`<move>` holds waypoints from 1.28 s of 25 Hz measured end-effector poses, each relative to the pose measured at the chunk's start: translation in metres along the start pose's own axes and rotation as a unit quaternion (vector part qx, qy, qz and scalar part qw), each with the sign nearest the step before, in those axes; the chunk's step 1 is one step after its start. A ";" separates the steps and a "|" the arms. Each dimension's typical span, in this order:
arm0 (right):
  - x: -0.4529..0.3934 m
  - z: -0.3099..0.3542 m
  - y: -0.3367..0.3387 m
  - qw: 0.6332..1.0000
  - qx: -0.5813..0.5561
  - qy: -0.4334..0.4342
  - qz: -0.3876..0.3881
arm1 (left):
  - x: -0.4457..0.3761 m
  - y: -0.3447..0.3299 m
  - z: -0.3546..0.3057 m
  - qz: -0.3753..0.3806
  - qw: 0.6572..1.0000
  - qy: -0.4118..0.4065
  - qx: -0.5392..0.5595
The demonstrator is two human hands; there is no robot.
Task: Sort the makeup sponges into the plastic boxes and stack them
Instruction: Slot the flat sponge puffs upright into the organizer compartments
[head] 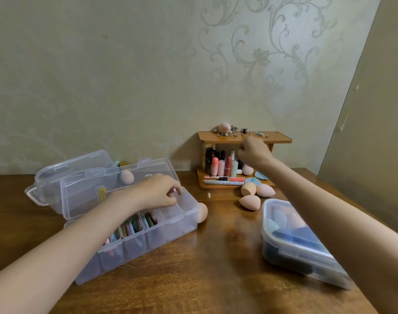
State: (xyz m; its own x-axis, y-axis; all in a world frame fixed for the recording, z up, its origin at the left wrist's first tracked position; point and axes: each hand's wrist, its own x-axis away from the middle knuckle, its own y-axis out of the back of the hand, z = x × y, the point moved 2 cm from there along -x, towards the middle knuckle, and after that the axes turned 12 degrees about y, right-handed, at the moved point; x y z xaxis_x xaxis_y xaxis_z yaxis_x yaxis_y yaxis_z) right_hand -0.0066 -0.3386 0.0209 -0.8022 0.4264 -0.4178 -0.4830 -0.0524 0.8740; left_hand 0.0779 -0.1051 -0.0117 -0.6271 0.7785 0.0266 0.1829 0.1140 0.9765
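Note:
An open clear compartment box sits at the left, its lid tipped back. Flat coloured puffs fill its middle compartments. My left hand hovers over the far end compartment, fingers loosely curled, with nothing visible between them. My right hand reaches into the wooden shelf, its fingers curled and hidden among the lipsticks. Three peach egg sponges lie in front of the shelf. Another peach sponge touches the open box's right end. A closed clear box at the right holds blue and peach sponges.
A second clear box stands open behind the first, with a peach sponge showing through the lid. Another sponge sits on the shelf top beside small jewellery. Blue sponges and pens lie on the shelf base. A wall is close behind.

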 end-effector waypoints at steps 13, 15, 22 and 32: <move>0.099 0.162 -0.056 0.966 -0.009 0.235 0.104 | 0.048 0.003 0.043 -0.015 0.999 -0.001 0.042; 0.095 0.159 -0.066 0.962 -0.012 0.236 0.137 | 0.046 0.000 0.042 -0.030 0.999 -0.011 0.042; 0.074 0.145 -0.049 0.951 -0.117 0.181 0.222 | 0.021 0.004 0.032 0.079 0.996 -0.024 -0.017; -0.008 -0.046 -0.024 0.979 -0.010 -0.126 0.158 | -0.009 0.011 0.014 0.149 0.977 -0.052 -0.140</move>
State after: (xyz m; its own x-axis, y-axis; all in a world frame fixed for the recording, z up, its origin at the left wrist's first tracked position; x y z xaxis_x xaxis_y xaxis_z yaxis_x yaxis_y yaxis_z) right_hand -0.0047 -0.3824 -0.0084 -0.8023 0.5948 -0.0509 -0.2337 -0.2345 0.9436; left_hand 0.0967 -0.1023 -0.0046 -0.4940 0.8116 0.3118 0.1230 -0.2898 0.9491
